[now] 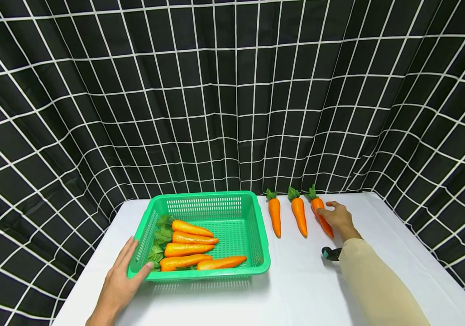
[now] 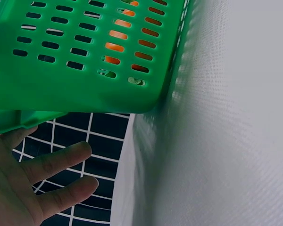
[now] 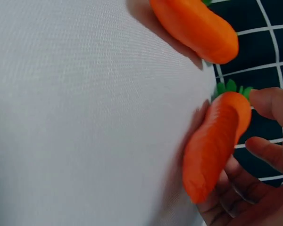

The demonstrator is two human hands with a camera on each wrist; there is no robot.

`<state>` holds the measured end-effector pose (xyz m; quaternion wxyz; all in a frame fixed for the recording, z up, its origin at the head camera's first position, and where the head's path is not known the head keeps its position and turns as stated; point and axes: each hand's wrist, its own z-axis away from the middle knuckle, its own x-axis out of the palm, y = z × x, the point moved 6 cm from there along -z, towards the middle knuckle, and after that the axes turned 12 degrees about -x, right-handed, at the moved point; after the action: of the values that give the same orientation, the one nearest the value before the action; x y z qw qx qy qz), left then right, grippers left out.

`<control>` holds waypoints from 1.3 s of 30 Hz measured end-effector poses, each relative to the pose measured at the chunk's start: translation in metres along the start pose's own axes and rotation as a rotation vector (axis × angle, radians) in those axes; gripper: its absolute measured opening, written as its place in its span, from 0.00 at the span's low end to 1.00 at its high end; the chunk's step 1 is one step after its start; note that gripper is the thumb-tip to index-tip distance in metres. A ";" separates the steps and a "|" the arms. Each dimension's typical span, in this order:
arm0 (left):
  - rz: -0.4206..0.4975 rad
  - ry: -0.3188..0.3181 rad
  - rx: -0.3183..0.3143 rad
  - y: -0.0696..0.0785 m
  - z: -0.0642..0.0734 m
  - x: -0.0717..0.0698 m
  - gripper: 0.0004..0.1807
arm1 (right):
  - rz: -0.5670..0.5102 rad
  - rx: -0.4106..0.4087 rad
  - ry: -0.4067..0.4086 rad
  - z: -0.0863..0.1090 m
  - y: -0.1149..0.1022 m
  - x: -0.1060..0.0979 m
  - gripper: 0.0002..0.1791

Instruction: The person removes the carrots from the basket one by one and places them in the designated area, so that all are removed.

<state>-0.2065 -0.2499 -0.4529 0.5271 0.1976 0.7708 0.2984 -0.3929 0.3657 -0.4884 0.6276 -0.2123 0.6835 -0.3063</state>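
In the head view, a green plastic basket (image 1: pixel 259 235) holds several orange carrots (image 1: pixel 193 250) with leafy tops toward its left wall. My left hand (image 1: pixel 120 283) rests at the basket's near left corner, thumb over the rim; the left wrist view shows its other fingers straight and spread. To the right of the basket, a left carrot (image 1: pixel 275 216), a middle carrot (image 1: pixel 299 216) and a right carrot (image 1: pixel 325 225) lie in a row, leaves toward the back. My right hand (image 1: pixel 339 218) is over the right carrot, fingers loosely bent; some fingertips touch its side.
A white cloth covers the table (image 1: pixel 293 285). Black curtains (image 1: pixel 224 104) with a white grid stand behind and at both sides. Around my right wrist is a dark strap (image 1: pixel 331 254), below a beige sleeve (image 1: pixel 372 280).
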 end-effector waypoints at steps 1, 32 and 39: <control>0.002 0.000 0.000 0.000 -0.001 0.000 0.42 | -0.006 -0.004 0.003 0.001 -0.001 -0.002 0.37; -0.019 -0.019 -0.002 0.003 -0.001 -0.001 0.42 | -0.499 -0.169 0.209 0.102 -0.058 -0.058 0.37; -0.019 -0.017 0.002 0.004 -0.002 -0.002 0.42 | -0.567 -0.242 0.249 0.132 -0.074 -0.074 0.34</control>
<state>-0.2074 -0.2485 -0.4487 0.5362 0.1933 0.7685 0.2909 -0.2603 0.3420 -0.3876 0.3995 -0.4278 0.7001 -0.4090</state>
